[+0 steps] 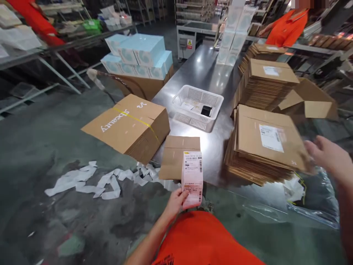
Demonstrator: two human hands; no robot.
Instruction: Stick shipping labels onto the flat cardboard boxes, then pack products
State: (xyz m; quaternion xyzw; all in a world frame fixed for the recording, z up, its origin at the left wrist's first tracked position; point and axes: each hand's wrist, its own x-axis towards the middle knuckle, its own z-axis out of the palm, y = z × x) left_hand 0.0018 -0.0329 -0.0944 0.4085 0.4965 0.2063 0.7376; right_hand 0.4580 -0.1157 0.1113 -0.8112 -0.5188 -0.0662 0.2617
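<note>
On the near side of the white basket (190, 120), a long white shipping label (192, 176) carries black print and barcodes, with a yellow mark on top. The left hand (175, 200) pinches its lower end, thumb over the paper, forearm angled forward. Nearer and right of the basket, the right hand (327, 151) bends its fingers at the edge of the flattened carton stack (248, 132) (blurred; I cannot tell whether it grips). Beyond the basket stand tall pale boxes (233, 36).
</note>
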